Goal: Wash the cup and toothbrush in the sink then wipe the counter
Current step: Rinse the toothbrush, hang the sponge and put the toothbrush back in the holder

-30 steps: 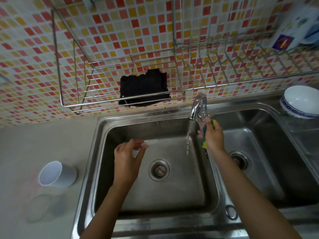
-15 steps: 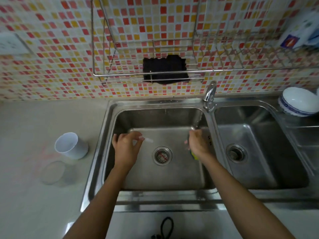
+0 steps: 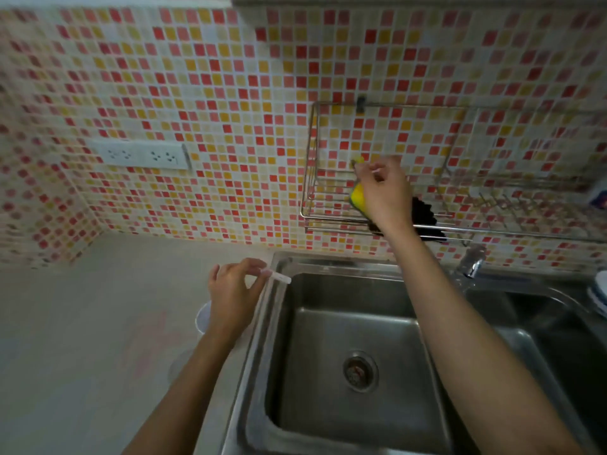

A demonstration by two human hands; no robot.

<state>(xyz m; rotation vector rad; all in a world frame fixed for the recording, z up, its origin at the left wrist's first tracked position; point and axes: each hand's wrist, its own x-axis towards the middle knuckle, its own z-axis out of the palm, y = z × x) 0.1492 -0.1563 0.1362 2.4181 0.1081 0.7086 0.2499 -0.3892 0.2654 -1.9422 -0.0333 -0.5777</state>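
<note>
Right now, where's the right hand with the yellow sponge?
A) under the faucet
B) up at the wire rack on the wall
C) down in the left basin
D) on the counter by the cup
B. The right hand holds the yellow sponge up at the wire rack on the tiled wall, above the sink and left of the faucet.
</note>
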